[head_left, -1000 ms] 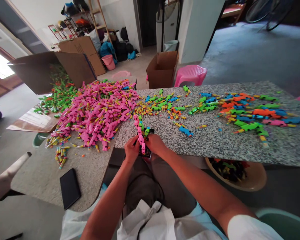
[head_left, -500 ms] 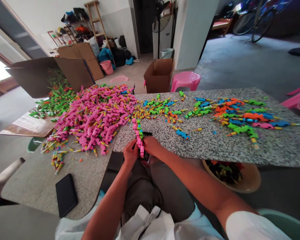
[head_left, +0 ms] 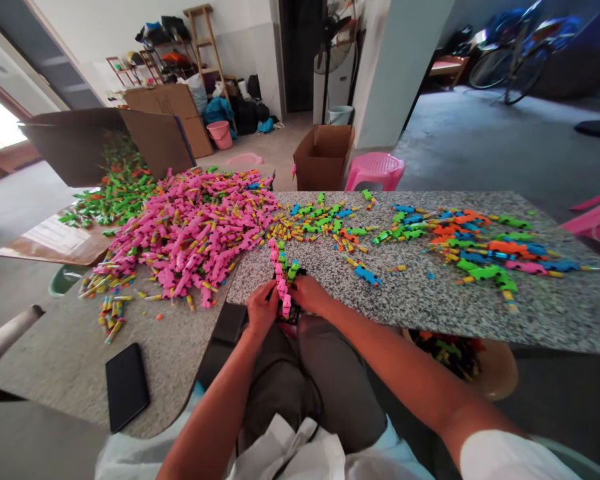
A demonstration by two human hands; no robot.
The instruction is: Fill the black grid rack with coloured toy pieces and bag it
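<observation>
My left hand (head_left: 261, 312) and my right hand (head_left: 310, 295) meet at the near edge of the granite slab (head_left: 430, 300), above my lap. Both are closed on a small black frame (head_left: 289, 313) that carries a row of pink and green plastic pieces (head_left: 281, 270) running away from me. The fingers pinch around the pink piece nearest me. A big heap of pink plastic pieces (head_left: 190, 220) lies to the left of the hands. Loose green, blue and orange pieces (head_left: 460, 237) are spread across the slab to the right.
A black phone (head_left: 126, 385) lies on the lower table at the left. A basin of dark mixed pieces (head_left: 500, 373) sits under the slab at the right. An open cardboard box with green pieces (head_left: 105, 173), another box (head_left: 325, 157) and a pink stool (head_left: 375, 170) stand beyond.
The camera view shifted slightly. My hands stay on the frame at the slab's edge, with small finger movements on the pink piece.
</observation>
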